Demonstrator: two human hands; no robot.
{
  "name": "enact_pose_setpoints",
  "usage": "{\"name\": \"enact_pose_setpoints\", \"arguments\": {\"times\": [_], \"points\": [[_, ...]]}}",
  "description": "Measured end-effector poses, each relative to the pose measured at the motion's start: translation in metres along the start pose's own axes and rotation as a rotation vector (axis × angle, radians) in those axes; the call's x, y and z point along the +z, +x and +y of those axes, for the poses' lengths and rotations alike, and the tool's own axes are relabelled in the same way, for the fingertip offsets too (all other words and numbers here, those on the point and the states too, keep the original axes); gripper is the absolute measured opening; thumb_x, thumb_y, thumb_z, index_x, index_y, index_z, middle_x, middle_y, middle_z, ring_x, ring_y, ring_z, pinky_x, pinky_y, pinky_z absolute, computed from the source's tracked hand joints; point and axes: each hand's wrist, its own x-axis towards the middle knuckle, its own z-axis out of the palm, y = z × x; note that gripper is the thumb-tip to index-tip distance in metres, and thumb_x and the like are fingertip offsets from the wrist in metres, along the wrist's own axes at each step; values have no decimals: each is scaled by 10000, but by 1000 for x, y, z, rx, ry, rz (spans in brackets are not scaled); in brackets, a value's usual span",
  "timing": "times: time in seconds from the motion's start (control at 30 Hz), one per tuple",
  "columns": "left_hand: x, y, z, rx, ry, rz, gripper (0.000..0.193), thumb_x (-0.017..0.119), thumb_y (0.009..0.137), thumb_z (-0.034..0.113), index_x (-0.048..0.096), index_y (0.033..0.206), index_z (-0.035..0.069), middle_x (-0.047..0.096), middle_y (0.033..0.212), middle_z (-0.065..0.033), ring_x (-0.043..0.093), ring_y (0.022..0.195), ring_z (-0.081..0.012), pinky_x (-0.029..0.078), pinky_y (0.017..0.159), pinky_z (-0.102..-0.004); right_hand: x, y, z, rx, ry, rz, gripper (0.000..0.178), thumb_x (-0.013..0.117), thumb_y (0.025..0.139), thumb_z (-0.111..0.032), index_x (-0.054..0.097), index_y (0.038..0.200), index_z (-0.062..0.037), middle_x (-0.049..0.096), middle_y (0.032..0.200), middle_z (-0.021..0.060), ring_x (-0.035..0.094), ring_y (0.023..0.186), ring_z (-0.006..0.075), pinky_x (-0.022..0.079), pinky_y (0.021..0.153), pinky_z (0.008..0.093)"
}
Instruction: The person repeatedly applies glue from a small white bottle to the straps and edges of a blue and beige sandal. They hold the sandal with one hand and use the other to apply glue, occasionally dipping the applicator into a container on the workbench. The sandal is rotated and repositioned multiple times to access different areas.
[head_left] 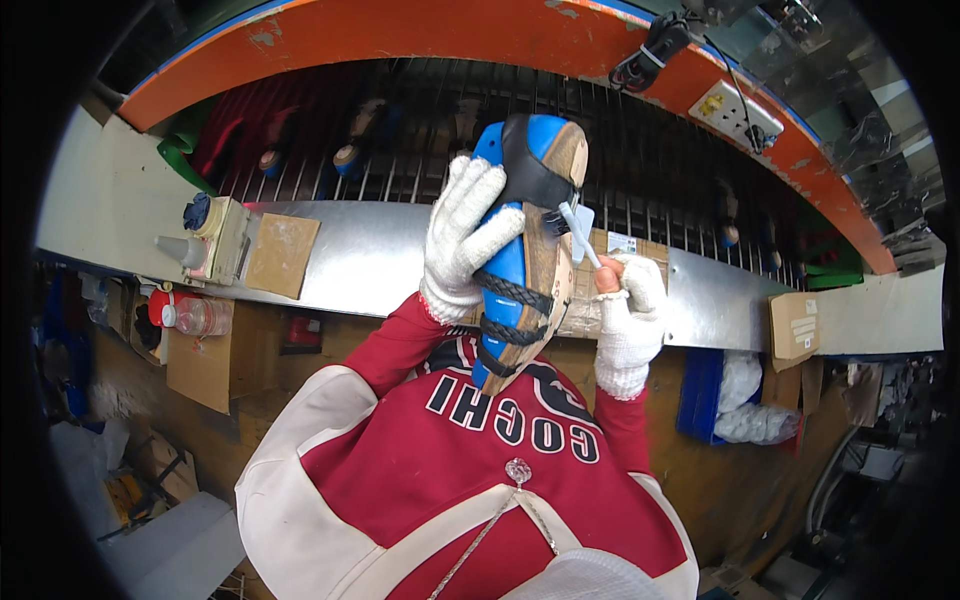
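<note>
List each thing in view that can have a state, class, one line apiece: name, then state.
Sandal: on a blue form, held up, tilted
Left hand: gloved, holding the sandal
Brush: bristles at the sandal's sole edge
Right hand: gloved, fingertips bare, gripping the brush
Black cable: bundled
Cardboard square: lying flat
Orange beam: paint chipped
Clear plastic: crumpled
Socket strip: use unclear

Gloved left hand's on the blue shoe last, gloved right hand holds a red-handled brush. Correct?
Not quite: the brush has a whitish handle, not red, as the head view shows. The gloved left hand is on the blue shoe last; the gloved right hand holds the brush.
</note>
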Motion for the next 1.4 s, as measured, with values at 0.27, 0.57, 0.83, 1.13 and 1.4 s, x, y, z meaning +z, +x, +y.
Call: {"name": "enact_pose_setpoints", "arguments": {"times": [0.27, 0.57, 0.83, 1.13, 1.4], "points": [[-5, -2, 9, 14, -31, -62, 524, 788, 658, 125, 641, 1159, 166, 576, 1330, -212, 525, 1298, -424, 354, 1102, -630, -1, 21, 5, 5, -90, 133, 154, 796, 816, -65, 754, 950, -4, 646, 931, 68, 600, 849, 173, 468, 745, 288], [-6, 7, 8, 44, -37, -82, 531, 780, 650, 131, 625, 1157, 150, 577, 1306, -210, 549, 1248, -436, 386, 1051, -652, -14, 40, 1, -421, -504, 217, 234, 869, 691, -70, 775, 905, -87, 697, 933, 52, 599, 891, 222, 453, 790, 344], [-2, 14, 6, 79, -15, -133, 557, 769, 642, 132, 619, 1177, 162, 585, 1288, -204, 562, 1225, -438, 394, 1049, -644, -33, 39, -1, -441, -577, 101, 212, 856, 702, -111, 775, 898, -111, 688, 934, 48, 581, 897, 226, 436, 790, 339], [0, 23, -3, 106, -24, -181, 558, 768, 654, 122, 636, 1194, 169, 586, 1309, -208, 554, 1253, -424, 376, 1064, -643, -47, 42, -9, -474, -599, -14, 214, 857, 674, -115, 762, 866, -110, 686, 909, 43, 594, 893, 223, 419, 797, 350], [2, 30, -3, 169, -32, -233, 506, 751, 678, 126, 647, 1171, 176, 591, 1298, -218, 552, 1254, -422, 374, 1064, -637, -47, 39, -26, -520, -679, 88, 195, 837, 692, -126, 748, 864, -104, 695, 885, 29, 623, 845, 210, 386, 803, 343]]}}
